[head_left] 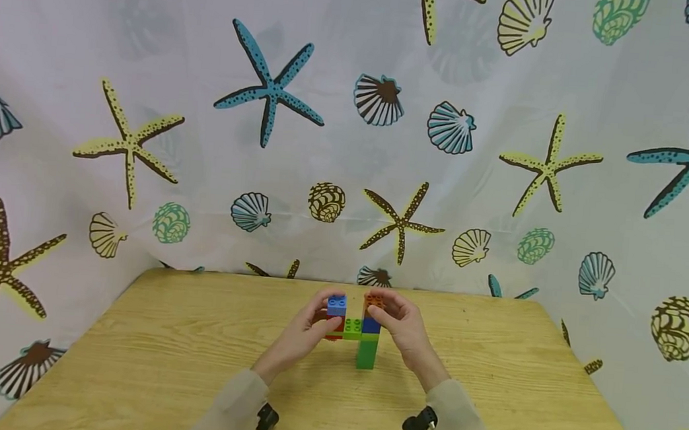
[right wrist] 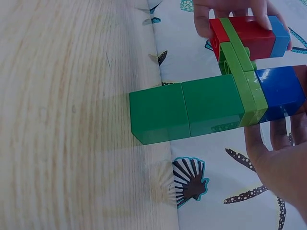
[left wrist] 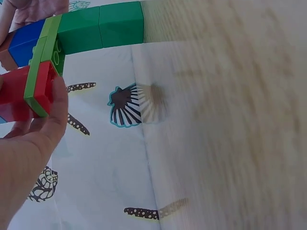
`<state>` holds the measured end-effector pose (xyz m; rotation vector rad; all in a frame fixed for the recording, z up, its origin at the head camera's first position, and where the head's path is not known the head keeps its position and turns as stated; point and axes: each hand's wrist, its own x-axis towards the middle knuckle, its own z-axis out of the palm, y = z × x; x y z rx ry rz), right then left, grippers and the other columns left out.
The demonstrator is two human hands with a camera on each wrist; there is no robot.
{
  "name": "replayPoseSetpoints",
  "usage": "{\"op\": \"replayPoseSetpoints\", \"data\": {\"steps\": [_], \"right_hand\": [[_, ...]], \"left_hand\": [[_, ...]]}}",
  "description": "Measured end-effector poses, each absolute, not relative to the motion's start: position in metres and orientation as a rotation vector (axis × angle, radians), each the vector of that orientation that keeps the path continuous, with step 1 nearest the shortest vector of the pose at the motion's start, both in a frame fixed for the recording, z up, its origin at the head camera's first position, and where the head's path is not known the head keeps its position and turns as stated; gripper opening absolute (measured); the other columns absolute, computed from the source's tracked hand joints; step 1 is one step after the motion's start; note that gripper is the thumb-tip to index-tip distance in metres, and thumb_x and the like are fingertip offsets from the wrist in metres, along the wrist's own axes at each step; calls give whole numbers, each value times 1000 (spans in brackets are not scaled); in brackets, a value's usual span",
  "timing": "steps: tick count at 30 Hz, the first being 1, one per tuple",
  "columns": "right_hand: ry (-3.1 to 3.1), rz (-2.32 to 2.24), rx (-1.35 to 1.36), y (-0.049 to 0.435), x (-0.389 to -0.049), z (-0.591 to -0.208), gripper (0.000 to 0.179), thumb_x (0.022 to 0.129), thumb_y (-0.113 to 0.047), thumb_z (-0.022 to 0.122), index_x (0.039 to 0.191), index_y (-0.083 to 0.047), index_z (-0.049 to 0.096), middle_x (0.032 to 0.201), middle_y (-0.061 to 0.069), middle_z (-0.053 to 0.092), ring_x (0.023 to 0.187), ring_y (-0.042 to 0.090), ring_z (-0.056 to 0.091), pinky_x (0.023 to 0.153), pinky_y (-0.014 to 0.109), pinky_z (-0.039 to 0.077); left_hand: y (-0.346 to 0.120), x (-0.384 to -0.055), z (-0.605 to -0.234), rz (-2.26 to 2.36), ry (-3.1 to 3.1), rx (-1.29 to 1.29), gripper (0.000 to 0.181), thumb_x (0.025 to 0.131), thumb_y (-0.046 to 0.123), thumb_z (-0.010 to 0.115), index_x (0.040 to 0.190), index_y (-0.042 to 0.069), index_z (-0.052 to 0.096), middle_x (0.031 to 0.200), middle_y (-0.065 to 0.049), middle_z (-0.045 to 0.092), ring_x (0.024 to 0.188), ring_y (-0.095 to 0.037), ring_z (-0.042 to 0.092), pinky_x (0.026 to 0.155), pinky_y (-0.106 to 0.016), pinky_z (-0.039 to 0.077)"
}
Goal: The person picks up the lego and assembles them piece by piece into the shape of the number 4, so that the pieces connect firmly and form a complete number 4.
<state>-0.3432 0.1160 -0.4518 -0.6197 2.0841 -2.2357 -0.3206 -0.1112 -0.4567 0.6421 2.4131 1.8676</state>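
Note:
A structure of toy building bricks stands upright mid-table. Two dark green bricks [right wrist: 187,110] form its column, under light green pieces [head_left: 352,326] that reach out left. On the right sits a dark blue brick [right wrist: 280,91] topped by an orange brick [head_left: 369,301]. At the left end are red bricks [left wrist: 13,93] above and below the light green, with a light blue brick [head_left: 337,305] on top. My left hand [head_left: 310,328] grips the red bricks between thumb and fingers. The right hand [head_left: 406,328] holds the orange brick, thumb in front, fingers touching the blue one.
The wooden table [head_left: 188,351] reaches back to a hanging cloth [head_left: 337,154] printed with starfish and shells, which also lines both sides. A small black device [head_left: 268,419] is by the left sleeve, another black device [head_left: 418,424] by the right.

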Motion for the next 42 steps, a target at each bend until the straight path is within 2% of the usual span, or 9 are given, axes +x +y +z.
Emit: {"op": "replayPoseSetpoints", "data": {"steps": [3,6,13,20,27,30,35,42], "right_hand": [[2081,-2241,-617,116,-344,-452,42,96,-16,64,135,-2,55,133,15,59,115,13,60,103,46,46],[2079,-2244,-608,116,-345,-452,42,96,-16,64,135,-2,55,132,15,60,115,13,60,105,50,44],[2090,-2230,-589,116,-344,-452,43,96,-15,64,136,-2,54,130,11,62,113,12,61,99,37,49],[2094,-2232,-589,115,-344,-453,44,95,-15,65,136,-3,54,129,10,62,114,15,61,98,35,50],[2161,-2049,-615,122,-342,-462,62,95,-10,63,151,-25,39,145,11,51,133,29,49,109,44,41],[2178,-1987,-621,123,-343,-466,69,95,-6,62,154,-28,33,148,12,48,135,33,47,109,45,41],[2234,-1920,-585,123,-343,-470,66,95,-8,63,153,-21,35,146,14,49,132,35,49,106,45,44],[2263,-1928,-529,124,-341,-470,63,95,-10,64,151,-16,38,145,15,49,131,37,49,106,47,44]], "left_hand": [[-114,-323,-459,1866,2424,649,53,98,14,59,141,41,42,137,-8,50,127,-34,51,96,-47,51],[-116,-324,-458,1874,2427,674,58,96,8,62,141,40,45,137,-8,52,128,-36,52,96,-46,52],[-119,-329,-458,1871,2444,752,56,93,7,66,141,31,51,132,-9,59,121,-32,58,92,-40,54],[-120,-332,-458,1889,2410,777,56,93,4,64,142,30,51,132,-10,59,123,-34,57,89,-34,55],[-122,-331,-459,1863,2396,809,67,95,3,61,148,38,40,142,-11,50,129,-36,52,95,-36,53],[-122,-332,-461,1878,2400,780,68,96,4,60,149,40,37,143,-12,48,129,-38,51,97,-41,52],[-121,-334,-464,1887,2464,691,73,95,6,63,148,45,32,141,-13,52,126,-36,55,99,-49,49],[-120,-334,-463,1897,2495,698,72,93,4,64,147,41,34,137,-14,58,120,-33,61,98,-48,50]]}}
